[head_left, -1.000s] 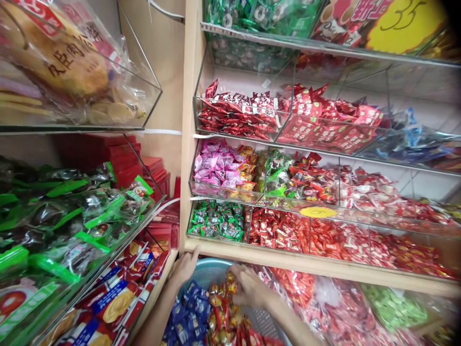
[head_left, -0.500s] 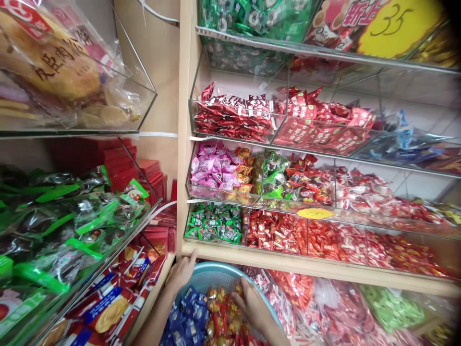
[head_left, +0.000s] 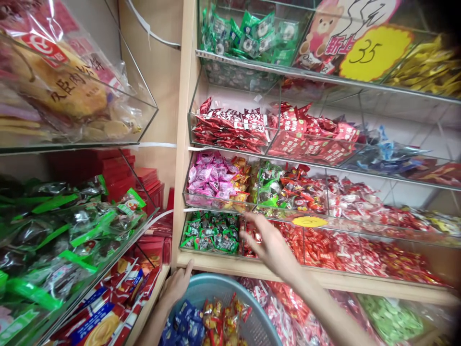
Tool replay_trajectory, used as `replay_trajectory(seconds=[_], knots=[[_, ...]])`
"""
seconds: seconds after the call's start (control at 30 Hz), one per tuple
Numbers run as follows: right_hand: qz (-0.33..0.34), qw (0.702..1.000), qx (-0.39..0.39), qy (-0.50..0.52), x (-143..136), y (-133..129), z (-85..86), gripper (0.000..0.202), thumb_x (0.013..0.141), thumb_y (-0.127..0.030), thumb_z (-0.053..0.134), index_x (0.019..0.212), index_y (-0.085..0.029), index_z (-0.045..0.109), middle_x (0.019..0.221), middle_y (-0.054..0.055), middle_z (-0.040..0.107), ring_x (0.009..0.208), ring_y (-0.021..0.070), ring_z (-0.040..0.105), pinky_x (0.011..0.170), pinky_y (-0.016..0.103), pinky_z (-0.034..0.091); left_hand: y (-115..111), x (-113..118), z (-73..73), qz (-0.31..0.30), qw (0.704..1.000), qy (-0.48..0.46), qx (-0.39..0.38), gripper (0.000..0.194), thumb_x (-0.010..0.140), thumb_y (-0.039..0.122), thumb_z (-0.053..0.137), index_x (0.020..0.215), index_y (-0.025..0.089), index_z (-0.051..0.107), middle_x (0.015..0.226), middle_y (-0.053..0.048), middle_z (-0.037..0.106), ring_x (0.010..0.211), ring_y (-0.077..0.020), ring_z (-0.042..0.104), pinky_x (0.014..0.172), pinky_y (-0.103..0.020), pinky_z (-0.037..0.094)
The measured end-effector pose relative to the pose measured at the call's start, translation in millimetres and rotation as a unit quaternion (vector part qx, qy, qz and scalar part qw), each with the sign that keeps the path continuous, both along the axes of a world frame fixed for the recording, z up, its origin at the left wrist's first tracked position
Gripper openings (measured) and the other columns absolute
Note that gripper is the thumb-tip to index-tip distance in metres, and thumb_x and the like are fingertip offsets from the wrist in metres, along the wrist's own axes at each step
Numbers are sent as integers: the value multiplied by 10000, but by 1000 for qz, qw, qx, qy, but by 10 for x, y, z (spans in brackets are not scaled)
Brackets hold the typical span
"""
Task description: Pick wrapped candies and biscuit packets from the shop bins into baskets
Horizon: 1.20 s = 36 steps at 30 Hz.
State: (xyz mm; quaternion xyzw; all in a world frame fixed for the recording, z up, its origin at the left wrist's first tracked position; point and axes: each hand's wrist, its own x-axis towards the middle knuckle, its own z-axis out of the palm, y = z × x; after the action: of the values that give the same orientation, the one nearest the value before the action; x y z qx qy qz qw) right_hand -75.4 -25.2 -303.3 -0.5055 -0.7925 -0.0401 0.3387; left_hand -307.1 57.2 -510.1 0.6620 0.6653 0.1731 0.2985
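Observation:
A blue basket (head_left: 219, 283) at the bottom centre holds blue-wrapped candies (head_left: 187, 324) on its left and gold-and-red candies (head_left: 221, 317) beside them. My left hand (head_left: 178, 283) rests at the basket's upper left rim, by the wooden shelf edge, one finger stretched along it and the others partly hidden. Over the lowest clear bin, my right hand (head_left: 264, 238) is raised with its fingers apart and nothing visible in them. It is in front of the red candies (head_left: 291, 235), just right of the green-wrapped candies (head_left: 211, 233).
Clear bins with pink candies (head_left: 211, 175) and red packets (head_left: 234, 127) rise above. Yellow price tags (head_left: 374, 53) hang at the upper right. At the left are green packets (head_left: 86, 226) behind an angled clear panel. A wooden ledge (head_left: 223, 262) runs above the basket.
My right hand has moved up out of the basket to the front of the lowest bin. My left hand stays near the rim. The view has tilted up slightly.

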Motion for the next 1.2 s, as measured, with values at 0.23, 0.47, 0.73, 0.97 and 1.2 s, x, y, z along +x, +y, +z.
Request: replay_trajectory(seconds=[0.23,0.47,0.73,0.97,1.2], knots=[[-89,974,-23,-209,-78,701,1024,350,747,-251,559,1068,-122,501,979,97,574,884,183,548,752,265,427,-5,-9,-16,-2,1000,4,20,712,793,578,57,746,180,645,876,-137,672,902,-288,597,793,-377,401],[-164,862,-270,-397,-472,971,1299,612,569,-226,709,1128,-87,502,1036,101,598,908,210,566,710,248,449,19,-29,-61,-12,999,16,27,670,802,554,92,805,185,651,855,-121,676,860,-279,610,748,-355,410],[-154,837,-321,-416,-465,1148,1238,693,487,-311,760,1088,-42,543,1015,129,607,890,251,576,722,293,462,5,-20,-50,8,1000,-8,25,699,779,598,76,677,191,635,794,-125,671,851,-300,606,764,-384,404],[-166,830,-343,-408,-465,1179,1260,722,475,-329,765,1100,-54,530,956,129,630,846,260,595,717,322,469,-52,-4,44,6,1000,-2,22,728,775,605,48,646,195,637,767,-124,675,838,-296,613,751,-371,409],[-152,842,-362,-371,-408,1299,1179,721,480,-281,769,1098,-28,497,936,125,623,801,221,593,665,277,465,3,-16,-81,4,999,13,37,743,767,620,37,619,197,629,717,-115,670,753,-268,623,687,-340,420]])
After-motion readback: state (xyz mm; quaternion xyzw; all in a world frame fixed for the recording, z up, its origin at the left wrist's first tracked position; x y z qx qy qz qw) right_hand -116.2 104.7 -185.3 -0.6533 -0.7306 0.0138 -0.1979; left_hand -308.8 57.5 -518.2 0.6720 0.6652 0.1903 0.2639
